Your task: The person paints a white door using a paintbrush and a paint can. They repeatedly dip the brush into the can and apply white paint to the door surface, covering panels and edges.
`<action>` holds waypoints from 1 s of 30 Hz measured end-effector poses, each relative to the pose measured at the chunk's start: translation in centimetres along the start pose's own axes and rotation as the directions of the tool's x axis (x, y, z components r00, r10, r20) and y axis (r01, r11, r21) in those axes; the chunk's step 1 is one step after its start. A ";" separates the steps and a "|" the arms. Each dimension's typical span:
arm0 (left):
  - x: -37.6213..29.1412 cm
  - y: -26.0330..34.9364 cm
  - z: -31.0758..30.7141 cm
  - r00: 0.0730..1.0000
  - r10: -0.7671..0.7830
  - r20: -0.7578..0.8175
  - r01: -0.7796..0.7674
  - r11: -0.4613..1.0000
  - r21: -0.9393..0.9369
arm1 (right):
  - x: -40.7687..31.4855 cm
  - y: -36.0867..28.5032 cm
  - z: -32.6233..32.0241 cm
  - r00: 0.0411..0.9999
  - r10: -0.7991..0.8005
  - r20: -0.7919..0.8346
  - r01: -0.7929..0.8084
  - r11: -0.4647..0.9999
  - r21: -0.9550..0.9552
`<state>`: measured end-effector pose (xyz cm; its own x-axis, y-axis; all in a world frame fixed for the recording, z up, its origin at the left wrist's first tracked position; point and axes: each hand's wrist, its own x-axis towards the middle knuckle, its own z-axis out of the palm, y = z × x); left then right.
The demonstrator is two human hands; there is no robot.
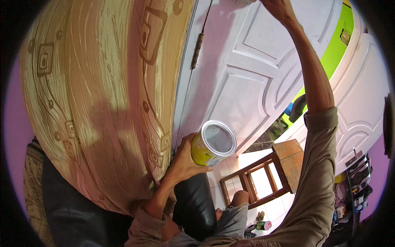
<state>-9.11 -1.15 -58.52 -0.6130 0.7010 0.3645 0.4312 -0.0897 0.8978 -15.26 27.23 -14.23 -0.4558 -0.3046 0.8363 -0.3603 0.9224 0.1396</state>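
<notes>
My left hand [185, 163] grips a yellow paint can [200, 152] from the side, with the thumb along its lower wall. Its top is uncovered, and greyish-white paint [218, 139] shows inside. High at the picture's top edge, my right hand [279, 10] is partly cut off. Beside its fingers are the pale bristles of a paintbrush [243, 2], held against the white panelled door [243, 92]; the handle is hidden. A metal hinge [197, 51] joins this door to its frame.
A patterned brown curtain [83, 92] hangs close on the left. Below are a black leather seat [194, 200] and a wooden stool [288, 154] on white floor tiles. A green can [264, 225] stands beyond my leg. Another white door [361, 95] is at right, near a cluttered shelf [355, 191].
</notes>
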 end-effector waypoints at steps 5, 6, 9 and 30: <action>0.1 0.1 0.0 1.000 0.013 -0.002 -0.013 1.000 0.010 | 0.3 -0.6 -0.1 0.943 -0.294 -0.157 0.198 0.873 -0.446; 0.2 -0.2 0.1 0.999 0.036 -0.007 -0.036 0.999 0.017 | -0.7 -0.6 0.3 0.941 -0.300 -0.157 0.193 0.856 -0.479; 0.2 -0.5 0.5 0.998 0.057 -0.016 -0.057 0.998 0.011 | -6.3 1.1 2.5 0.936 -0.350 0.026 0.292 0.734 -0.613; -0.5 1.4 0.1 1.000 0.013 -0.015 -0.013 1.000 0.014 | -19.3 -3.8 9.8 0.995 -0.092 -0.022 0.081 0.945 -0.318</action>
<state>-8.13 -1.53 -57.47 -0.6174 0.6887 0.3801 0.4486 -0.0887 0.8893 -13.04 27.30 -36.07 -0.4029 -0.3832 0.8311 -0.1182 0.9223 0.3679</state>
